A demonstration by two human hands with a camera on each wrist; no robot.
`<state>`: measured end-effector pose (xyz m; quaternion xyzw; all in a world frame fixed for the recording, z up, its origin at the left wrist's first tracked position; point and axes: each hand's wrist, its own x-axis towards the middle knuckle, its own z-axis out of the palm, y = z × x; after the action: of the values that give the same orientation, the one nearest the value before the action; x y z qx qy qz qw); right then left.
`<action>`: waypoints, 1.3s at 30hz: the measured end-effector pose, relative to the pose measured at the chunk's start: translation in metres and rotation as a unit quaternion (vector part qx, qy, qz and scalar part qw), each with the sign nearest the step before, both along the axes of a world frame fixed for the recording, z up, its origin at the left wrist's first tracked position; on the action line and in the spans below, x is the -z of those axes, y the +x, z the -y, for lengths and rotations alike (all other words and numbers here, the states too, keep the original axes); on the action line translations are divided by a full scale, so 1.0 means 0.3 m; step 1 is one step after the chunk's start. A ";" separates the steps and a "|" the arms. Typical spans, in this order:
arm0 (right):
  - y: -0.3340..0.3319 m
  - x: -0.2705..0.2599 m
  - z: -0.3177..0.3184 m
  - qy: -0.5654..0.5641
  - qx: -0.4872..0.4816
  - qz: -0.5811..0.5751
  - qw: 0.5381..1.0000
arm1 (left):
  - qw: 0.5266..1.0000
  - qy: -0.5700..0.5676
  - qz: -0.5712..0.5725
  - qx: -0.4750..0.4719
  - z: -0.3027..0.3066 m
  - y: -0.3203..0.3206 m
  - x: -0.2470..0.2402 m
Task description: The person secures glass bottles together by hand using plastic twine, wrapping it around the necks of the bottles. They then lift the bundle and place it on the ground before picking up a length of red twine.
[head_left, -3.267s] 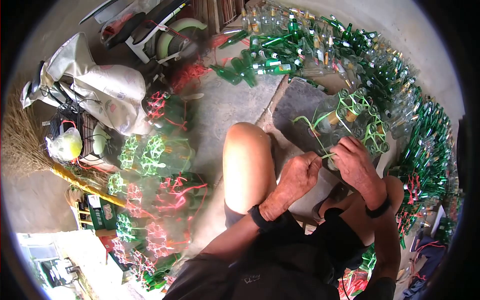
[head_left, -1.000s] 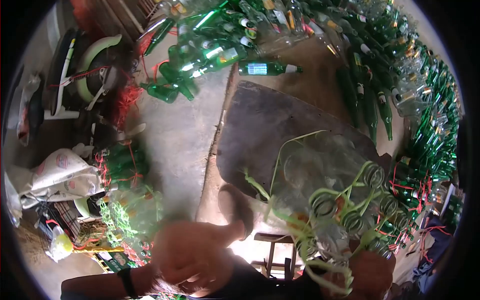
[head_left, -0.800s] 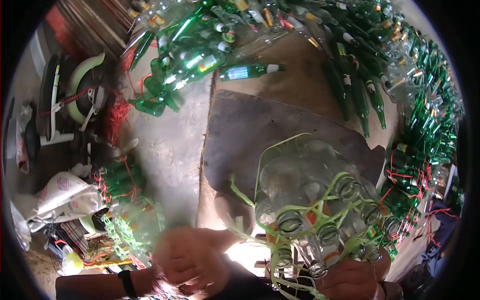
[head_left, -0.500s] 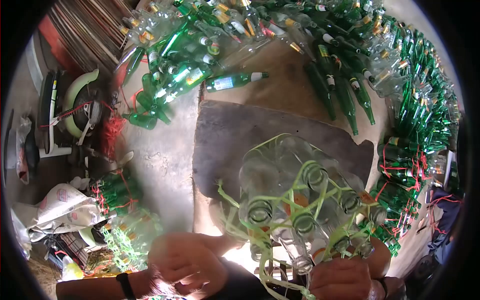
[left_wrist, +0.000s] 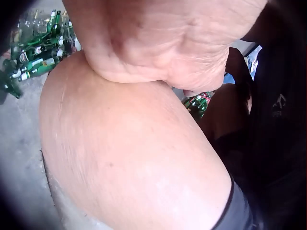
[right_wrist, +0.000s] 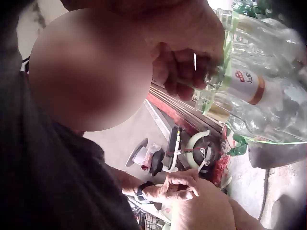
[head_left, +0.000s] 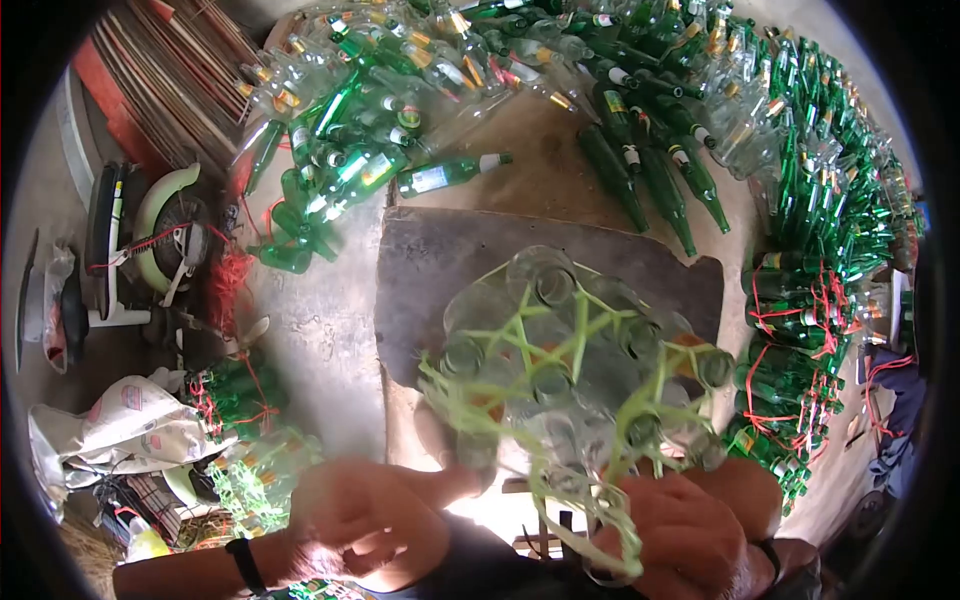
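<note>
Several clear glass bottles form a bundle (head_left: 550, 385), their necks laced together with light green plastic strapping (head_left: 520, 345). My right hand (head_left: 685, 530) grips the bundle at its near side, with fingers curled at the strapping beside the necks in the right wrist view. There the bottles (right_wrist: 288, 91) lie tilted, one with a white label (right_wrist: 243, 84). A loose loop of strap (head_left: 625, 530) hangs beside the right hand. My left hand (head_left: 370, 525) rests on my knee (left_wrist: 124, 143), its fingers loosely bent and holding nothing.
A dark flat slab (head_left: 430, 290) lies on the floor beyond the bundle. Heaped green and clear bottles (head_left: 640, 60) curve round the back and right. Red-tied green bottle bundles (head_left: 790, 380) stand at right. At left are a wheeled machine (head_left: 165, 235) and a white sack (head_left: 150, 420).
The left hand has left the green strap and come to my knee. The right hand holds the bundle closer in; most recently the bundle shifts left and its necks turn up toward the head camera.
</note>
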<state>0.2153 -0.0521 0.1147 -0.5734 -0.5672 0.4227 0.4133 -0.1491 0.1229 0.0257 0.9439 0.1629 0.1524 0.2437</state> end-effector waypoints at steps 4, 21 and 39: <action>-0.040 0.126 0.049 0.083 0.099 -0.134 0.983 | 0.998 -0.016 0.017 0.064 -0.098 0.074 -0.012; -0.067 0.072 0.012 0.009 0.122 -0.103 0.987 | 0.988 -0.117 -0.036 0.097 -0.210 0.122 -0.058; -0.146 -0.011 -0.153 0.011 0.141 0.137 0.980 | 0.961 -0.206 -0.149 0.105 -0.004 0.042 -0.192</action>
<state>0.1716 -0.0063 0.1180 -0.6958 -0.5361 0.2715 0.3935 -0.1367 0.1242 0.0833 0.8971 0.1252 -0.0532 0.4204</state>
